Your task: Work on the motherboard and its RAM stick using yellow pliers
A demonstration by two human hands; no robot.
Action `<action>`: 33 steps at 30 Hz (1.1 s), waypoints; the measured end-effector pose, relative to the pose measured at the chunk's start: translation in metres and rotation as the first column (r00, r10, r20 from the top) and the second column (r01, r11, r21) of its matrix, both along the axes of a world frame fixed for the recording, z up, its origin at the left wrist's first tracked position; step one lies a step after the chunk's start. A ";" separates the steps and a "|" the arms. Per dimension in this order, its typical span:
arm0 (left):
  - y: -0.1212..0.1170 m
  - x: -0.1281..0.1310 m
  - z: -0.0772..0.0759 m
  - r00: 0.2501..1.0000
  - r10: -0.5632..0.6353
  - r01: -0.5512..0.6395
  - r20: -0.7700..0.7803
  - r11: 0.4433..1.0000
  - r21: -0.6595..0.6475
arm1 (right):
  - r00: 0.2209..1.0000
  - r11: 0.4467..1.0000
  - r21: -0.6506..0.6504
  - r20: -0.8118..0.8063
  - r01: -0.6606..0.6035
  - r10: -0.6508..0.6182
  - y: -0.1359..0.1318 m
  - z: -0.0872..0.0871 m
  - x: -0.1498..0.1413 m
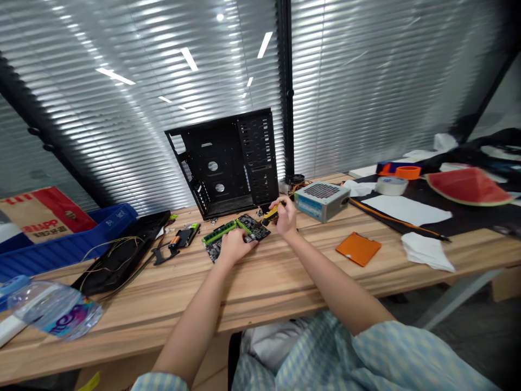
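A motherboard (262,232) with green slots lies on the wooden table. Over its near edge rests my left hand (235,245), fingers curled onto the board and thumb stretched to the right. My right hand (286,217) is closed around the yellow-and-black handle of a screwdriver (268,215), just above the board's right side. The tool's tip is too small to make out. Behind the board stands an open black computer case (222,163), with a few small metal parts (259,212) near its front edge.
To the right sit a silver power supply (321,200) and an orange square case (358,248). At left are a black panel with wires (118,260), a blue bin (122,217) and a water bottle (57,309). A watermelon-patterned item (468,187) and tape roll (391,185) lie far right.
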State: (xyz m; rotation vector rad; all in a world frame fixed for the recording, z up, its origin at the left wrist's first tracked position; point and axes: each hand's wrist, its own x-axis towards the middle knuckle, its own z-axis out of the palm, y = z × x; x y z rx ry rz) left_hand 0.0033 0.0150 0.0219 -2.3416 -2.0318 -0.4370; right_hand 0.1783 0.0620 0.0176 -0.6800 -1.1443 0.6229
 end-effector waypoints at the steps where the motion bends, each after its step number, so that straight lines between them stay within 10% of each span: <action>1: 0.000 0.000 0.000 1.000 0.019 -0.019 -0.005 1.000 -0.002 | 0.999 0.999 -0.029 -0.048 -0.021 0.020 0.001 0.000 0.000; 11: 0.006 -0.003 -0.006 0.988 0.155 -0.155 -0.024 0.988 0.012 | 0.934 0.967 -0.240 -0.357 -0.084 -0.007 0.011 0.005 0.000; 33: 0.005 -0.005 -0.004 0.969 0.232 -0.233 -0.081 0.972 -0.009 | 0.914 0.901 -0.333 -0.381 -0.278 0.142 0.015 0.005 -0.005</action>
